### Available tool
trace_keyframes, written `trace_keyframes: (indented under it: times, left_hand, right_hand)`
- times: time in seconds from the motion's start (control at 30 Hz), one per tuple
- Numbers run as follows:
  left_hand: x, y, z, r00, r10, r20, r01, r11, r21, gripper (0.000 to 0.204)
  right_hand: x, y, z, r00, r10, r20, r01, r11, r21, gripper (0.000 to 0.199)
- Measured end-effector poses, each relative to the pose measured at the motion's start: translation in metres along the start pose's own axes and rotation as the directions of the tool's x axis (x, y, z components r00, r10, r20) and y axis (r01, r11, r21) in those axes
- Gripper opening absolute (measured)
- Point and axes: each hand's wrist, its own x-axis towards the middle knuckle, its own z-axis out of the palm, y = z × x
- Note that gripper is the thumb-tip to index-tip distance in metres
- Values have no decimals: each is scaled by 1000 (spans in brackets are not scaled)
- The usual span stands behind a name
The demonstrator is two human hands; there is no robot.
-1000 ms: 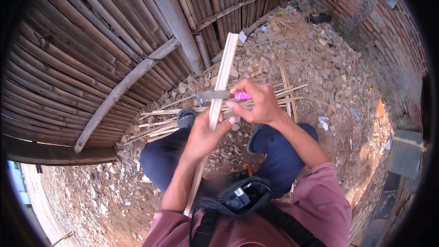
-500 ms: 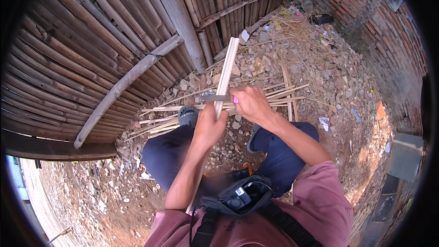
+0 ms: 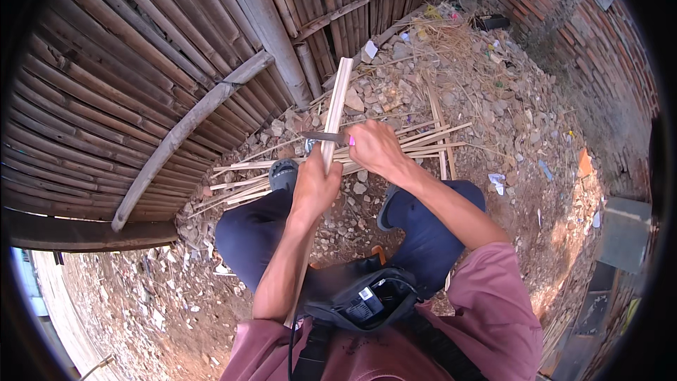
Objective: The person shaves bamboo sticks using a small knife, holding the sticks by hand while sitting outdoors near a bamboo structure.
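A long, pale strip of split bamboo or wood (image 3: 338,97) slants up and away from my lap, its far end raised above the ground. My left hand (image 3: 315,185) is closed around it, and its lower part runs back along my left forearm. In my right hand (image 3: 376,148) is a knife (image 3: 323,137) with a pink bit showing at the grip. The blade lies across the strip just beyond my left hand and points left; whether it is cutting in I cannot tell. Most of the handle is hidden by my fingers.
Several similar pale strips (image 3: 423,145) lie crisscrossed on the rubble ground (image 3: 486,77) beyond my feet. A bamboo wall (image 3: 141,99) rises on the left, a brick wall (image 3: 557,21) on the right. A dark open pouch (image 3: 367,302) sits at my waist.
The knife has slid slightly up along the strip, away from my left hand, and its blade tilts a little differently. The whole view has shifted slightly. Both hands keep their grips.
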Motion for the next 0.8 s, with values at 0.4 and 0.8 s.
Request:
trace_keyframes:
  times: [0.4,0.8]
  left_hand:
    - [-1,1,2,997,-35,65,36,999,-14,48]
    - [-10,0,-1,998,27,57,-24,998,-55,46]
  right_hand:
    - [26,32,-14,984,87,-157,-107,986,-126,21]
    - [24,23,-24,979,-18,-203,7,998,-58,15]
